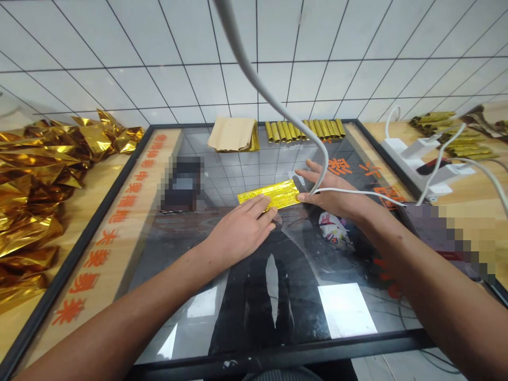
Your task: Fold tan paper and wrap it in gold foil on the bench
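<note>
A flat folded sheet of gold foil paper [273, 193] lies on the glass-topped table [278, 296]. My left hand [242, 227] rests palm down with its fingers stretched flat, the fingertips pressing the foil's near edge. My right hand [331, 193] lies at the foil's right end, fingers extended, thumb against the foil's corner. A white cable [278, 106] hangs from above and runs across my right hand.
A row of rolled gold foil pieces [305, 129] and a stack of brown paper sheets [232, 134] lie at the table's far edge. A heap of crumpled gold foil [39, 174] fills the left side. White power strips [420, 159] and more gold rolls [456, 135] sit at the right.
</note>
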### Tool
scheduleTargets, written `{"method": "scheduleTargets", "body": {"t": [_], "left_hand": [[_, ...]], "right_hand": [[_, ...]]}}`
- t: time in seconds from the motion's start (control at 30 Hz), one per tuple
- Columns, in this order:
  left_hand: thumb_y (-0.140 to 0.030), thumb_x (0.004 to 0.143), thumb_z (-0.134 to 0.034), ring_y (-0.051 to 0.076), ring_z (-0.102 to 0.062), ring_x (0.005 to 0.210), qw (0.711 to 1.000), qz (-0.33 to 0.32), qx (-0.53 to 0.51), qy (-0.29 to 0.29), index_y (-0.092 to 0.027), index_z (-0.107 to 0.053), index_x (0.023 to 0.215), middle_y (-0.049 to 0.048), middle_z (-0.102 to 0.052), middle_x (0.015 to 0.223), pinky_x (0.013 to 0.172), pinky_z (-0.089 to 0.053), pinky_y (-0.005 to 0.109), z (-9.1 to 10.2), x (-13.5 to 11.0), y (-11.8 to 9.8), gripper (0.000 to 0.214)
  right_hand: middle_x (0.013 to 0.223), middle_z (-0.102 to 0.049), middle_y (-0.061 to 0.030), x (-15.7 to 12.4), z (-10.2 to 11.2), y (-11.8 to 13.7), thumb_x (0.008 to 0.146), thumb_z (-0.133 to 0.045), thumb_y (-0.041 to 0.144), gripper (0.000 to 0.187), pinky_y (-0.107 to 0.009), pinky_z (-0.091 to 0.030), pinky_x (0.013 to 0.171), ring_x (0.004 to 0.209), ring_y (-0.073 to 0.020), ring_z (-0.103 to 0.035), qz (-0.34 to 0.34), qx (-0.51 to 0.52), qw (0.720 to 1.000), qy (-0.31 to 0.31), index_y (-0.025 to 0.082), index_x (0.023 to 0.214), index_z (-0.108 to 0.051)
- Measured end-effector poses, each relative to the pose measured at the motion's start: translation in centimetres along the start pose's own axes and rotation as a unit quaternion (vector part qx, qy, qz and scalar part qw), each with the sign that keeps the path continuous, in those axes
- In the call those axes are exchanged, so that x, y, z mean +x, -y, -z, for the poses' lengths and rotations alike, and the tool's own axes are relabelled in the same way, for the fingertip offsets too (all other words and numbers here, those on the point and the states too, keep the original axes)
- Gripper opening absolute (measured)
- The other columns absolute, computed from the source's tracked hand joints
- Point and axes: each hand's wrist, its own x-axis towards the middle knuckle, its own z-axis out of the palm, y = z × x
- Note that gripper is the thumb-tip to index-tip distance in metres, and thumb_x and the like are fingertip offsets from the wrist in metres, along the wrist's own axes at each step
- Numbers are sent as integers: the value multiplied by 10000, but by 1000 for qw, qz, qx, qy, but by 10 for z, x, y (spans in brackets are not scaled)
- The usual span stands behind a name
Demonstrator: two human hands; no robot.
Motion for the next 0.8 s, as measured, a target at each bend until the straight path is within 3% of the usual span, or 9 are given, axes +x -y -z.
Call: {"method": "scheduleTargets", "body": {"t": [0.17, 0.37, 0.47, 0.63, 0.8], "left_hand": [[-340, 1188, -373, 323, -612, 1452, 1000, -5, -10, -2, -69, -689, 1410, 219, -688, 1457, 1238, -496, 509, 1, 0, 1, 471], [-333, 1187, -358, 337, -632, 1419, 1000, -14, -5, -12, -54, -693, 1393, 235, -690, 1436, 1192, -541, 524, 4, 2, 0, 483], [-328, 1181, -384, 336, -631, 1418, 1000, -5, -7, -9, -59, -690, 1394, 227, -695, 1426, 1197, -538, 524, 3, 2, -1, 460], [-304, 1173, -412, 319, -629, 1420, 1000, -7, -6, -15, -81, -701, 1361, 210, -695, 1439, 1217, -522, 514, 2, 2, -1, 410], [-306, 1178, -395, 321, -638, 1417, 999, -22, 15, -30, -80, -708, 1349, 201, -713, 1415, 1197, -540, 496, 2, 1, 0, 422]], "right_hand": [[1795, -367, -156, -1, 4, 3, 921, -801, 436, 750, -637, -353, 1317, 1640, -424, -361, 8, -9, 1000, 3, 243, 1614, -590], [1792, -386, -127, -3, 13, 2, 1001, -683, 514, 722, -632, -334, 1324, 1646, -378, -366, 14, 18, 1000, 4, 270, 1662, -526], [1770, -414, -171, -4, -2, 18, 1038, -597, 613, 772, -615, -336, 1325, 1656, -360, -350, -7, 16, 999, -47, 221, 1691, -473], [1792, -331, -244, -8, -35, 44, 1004, -643, 660, 888, -631, -308, 1326, 1661, -417, -320, -11, -89, 991, -99, 136, 1694, -448], [1779, -362, -245, -5, -37, 31, 1066, -556, 547, 750, -624, -350, 1307, 1658, -408, -332, -21, -107, 987, -122, 118, 1675, -468]]}}
